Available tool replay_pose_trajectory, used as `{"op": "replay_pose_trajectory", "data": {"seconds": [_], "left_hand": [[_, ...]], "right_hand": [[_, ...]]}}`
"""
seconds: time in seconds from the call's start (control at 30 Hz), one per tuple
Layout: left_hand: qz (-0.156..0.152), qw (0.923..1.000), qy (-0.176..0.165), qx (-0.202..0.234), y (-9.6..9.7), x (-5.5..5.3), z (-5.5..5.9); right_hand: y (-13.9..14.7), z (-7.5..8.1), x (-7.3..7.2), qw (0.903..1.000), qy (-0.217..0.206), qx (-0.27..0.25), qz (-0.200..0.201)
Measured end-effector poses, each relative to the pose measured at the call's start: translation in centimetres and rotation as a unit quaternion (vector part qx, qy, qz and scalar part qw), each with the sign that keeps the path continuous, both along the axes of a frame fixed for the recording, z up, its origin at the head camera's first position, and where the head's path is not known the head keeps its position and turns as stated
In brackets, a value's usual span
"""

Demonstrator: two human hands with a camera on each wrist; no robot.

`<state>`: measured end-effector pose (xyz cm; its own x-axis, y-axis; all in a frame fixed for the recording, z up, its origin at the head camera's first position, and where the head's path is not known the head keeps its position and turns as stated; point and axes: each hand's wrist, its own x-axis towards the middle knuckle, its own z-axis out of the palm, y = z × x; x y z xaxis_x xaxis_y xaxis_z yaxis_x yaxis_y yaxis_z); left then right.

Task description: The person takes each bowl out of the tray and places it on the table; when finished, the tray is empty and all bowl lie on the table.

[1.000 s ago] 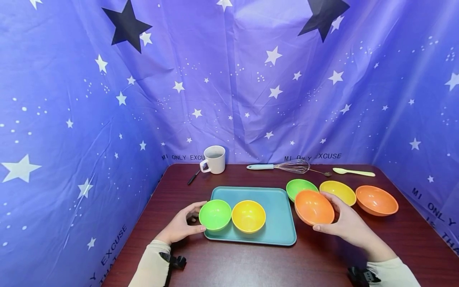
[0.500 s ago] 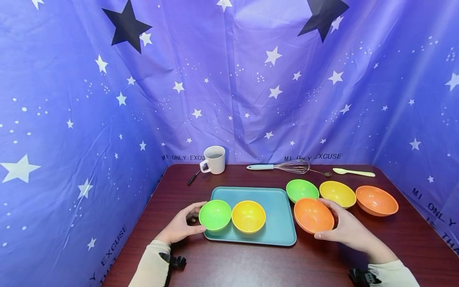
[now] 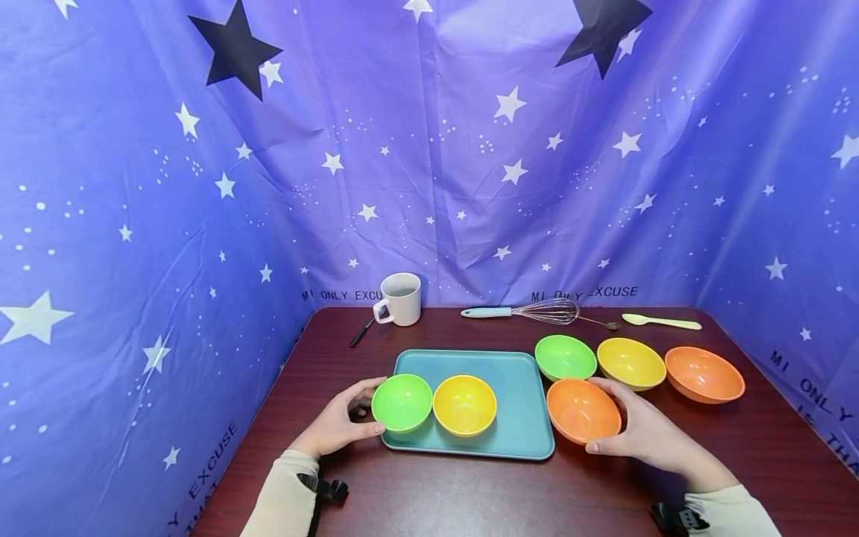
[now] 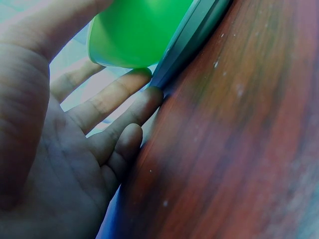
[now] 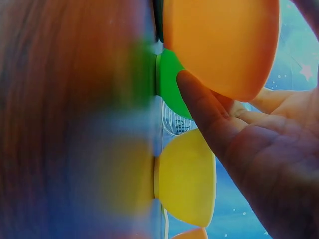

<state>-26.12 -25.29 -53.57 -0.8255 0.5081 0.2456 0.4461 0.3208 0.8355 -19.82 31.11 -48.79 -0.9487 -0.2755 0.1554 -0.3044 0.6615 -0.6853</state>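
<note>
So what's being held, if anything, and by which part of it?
Right hand holds the nearer orange bowl by its right side. Left hand is at the nearer green bowl's left side; can't tell if gripping.

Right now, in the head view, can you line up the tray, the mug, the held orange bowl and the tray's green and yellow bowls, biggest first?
1. Tray
2. Orange bowl in the right hand
3. Green bowl and yellow bowl: too alike to rank
4. Mug

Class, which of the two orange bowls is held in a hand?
The orange bowl nearer the tray: the right hand grips it, while the other orange bowl, farther right, stands untouched.
</note>
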Motion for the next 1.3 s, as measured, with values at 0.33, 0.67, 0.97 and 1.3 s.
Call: {"op": "replay_pose_trajectory", "data": {"seconds": [0.33, 0.67, 0.97, 1.3], "left_hand": [[0.0, 1.0, 0.002, 0.0, 0.04, 0.0, -0.03], [0.002, 1.0, 0.0, -0.001, 0.05, 0.1, 0.09], [0.002, 1.0, 0.0, -0.005, 0.03, 0.05, 0.15], [0.002, 1.0, 0.001, -0.005, 0.02, 0.05, 0.14]], "right_hand": [[-0.04, -0.45, -0.13, 1.0, -0.004, 0.008, -0.003], [-0.18, -0.38, -0.08, 0.9997, -0.019, 0.017, -0.003], [-0.2, -0.3, -0.12, 0.9995, -0.031, 0.012, 0.0], [-0.27, -0.48, -0.07, 0.9996, -0.026, 0.003, 0.007]]}}
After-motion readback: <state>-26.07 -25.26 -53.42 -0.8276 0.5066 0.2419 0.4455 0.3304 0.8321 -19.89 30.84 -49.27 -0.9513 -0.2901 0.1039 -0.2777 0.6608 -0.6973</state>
